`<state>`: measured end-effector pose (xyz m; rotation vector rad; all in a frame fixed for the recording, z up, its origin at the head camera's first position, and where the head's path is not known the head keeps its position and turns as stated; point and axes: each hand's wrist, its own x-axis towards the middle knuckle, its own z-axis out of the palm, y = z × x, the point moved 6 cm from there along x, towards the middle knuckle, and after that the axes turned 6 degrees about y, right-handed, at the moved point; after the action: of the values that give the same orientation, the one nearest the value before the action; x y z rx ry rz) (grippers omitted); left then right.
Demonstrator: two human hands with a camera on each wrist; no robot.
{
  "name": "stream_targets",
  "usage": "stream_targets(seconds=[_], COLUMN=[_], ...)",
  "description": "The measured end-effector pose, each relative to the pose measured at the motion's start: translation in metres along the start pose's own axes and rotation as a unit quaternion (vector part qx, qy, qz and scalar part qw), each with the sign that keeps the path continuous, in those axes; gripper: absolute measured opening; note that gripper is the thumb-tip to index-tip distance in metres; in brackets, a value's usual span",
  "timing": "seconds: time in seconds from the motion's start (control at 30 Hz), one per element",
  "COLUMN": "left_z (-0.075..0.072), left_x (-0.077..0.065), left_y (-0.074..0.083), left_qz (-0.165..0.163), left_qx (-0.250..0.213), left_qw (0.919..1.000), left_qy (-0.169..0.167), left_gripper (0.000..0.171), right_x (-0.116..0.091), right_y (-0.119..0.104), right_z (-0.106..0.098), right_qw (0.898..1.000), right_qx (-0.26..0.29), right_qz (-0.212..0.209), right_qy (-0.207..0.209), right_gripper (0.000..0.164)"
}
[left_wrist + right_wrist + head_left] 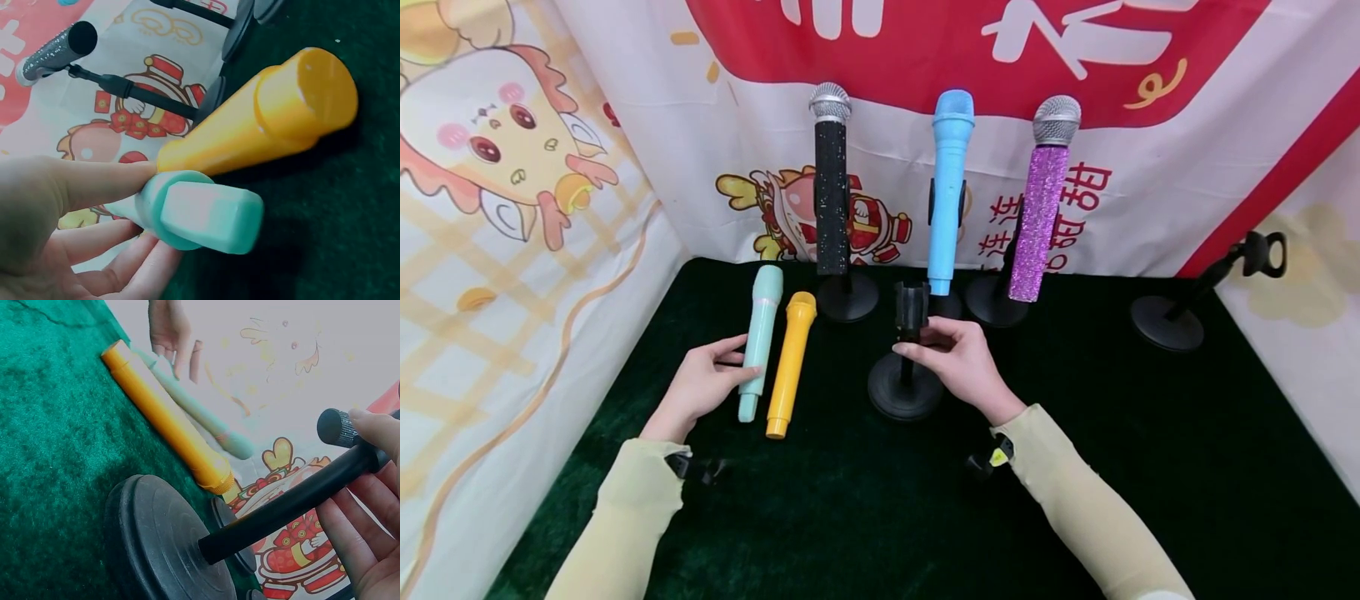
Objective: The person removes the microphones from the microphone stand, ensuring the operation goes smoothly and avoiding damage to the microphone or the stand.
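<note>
Three mics, black (pixel 831 196), blue (pixel 949 183) and purple (pixel 1041 221), sit on stands (pixel 847 302), apparently done; the yellow mic (pixel 792 362) and mint mic (pixel 761 329) seem left, with two bare stands (the far stand (pixel 1167 325) is untouched). The left hand (pixel 700 383) pinches the mint mic between thumb and fingers, just beside the yellow; the right hand (pixel 958 358) grips the near stand (pixel 887 392) by its neck.

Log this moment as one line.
left hand: holds mint microphone | right hand: grips empty stand | yellow microphone: lies beside mint one | black microphone, blue microphone, purple microphone: on other stands
</note>
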<state>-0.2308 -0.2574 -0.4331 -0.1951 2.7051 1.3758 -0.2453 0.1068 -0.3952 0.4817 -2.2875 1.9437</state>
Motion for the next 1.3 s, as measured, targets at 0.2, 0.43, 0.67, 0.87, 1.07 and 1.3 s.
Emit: stream_targets(seconds=[0.2,0.43,0.67,0.87,1.07,1.3], left_z=[0.003,0.006,0.006,0.006,0.005,0.004], left_x=[-0.001,0.000,0.000,0.002,0.001,0.002], left_y=[-0.008,-0.013,-0.016,-0.015,-0.017,-0.019], left_qz=[-0.013,-0.027,-0.030,-0.026,-0.034,-0.033], left_qx=[0.017,0.028,0.030,0.030,0.032,0.024], left_qw=[0.9996,0.9984,0.9980,0.9983,0.9978,0.9983], left_qy=[-0.021,-0.042,-0.046,-0.042,-0.047,-0.043], left_gripper=[0.068,0.069,0.071,0.073,0.077,0.077], right_x=[0.000,0.000,0.000,-0.001,0.000,0.000], right_y=[-0.001,0.000,0.001,0.001,0.002,0.002], right_z=[0.000,0.000,-0.001,-0.001,0.000,0.000], right_qw=[1.000,1.000,1.000,1.000,1.000,1.000], right_qx=[-0.002,-0.002,0.002,0.004,0.003,-0.002], right_qz=[0.006,0.004,-0.009,-0.008,-0.003,0.010], right_qy=[0.000,0.001,-0.001,0.001,0.002,0.002], right_gripper=[0.020,0.021,0.023,0.023,0.022,0.019])
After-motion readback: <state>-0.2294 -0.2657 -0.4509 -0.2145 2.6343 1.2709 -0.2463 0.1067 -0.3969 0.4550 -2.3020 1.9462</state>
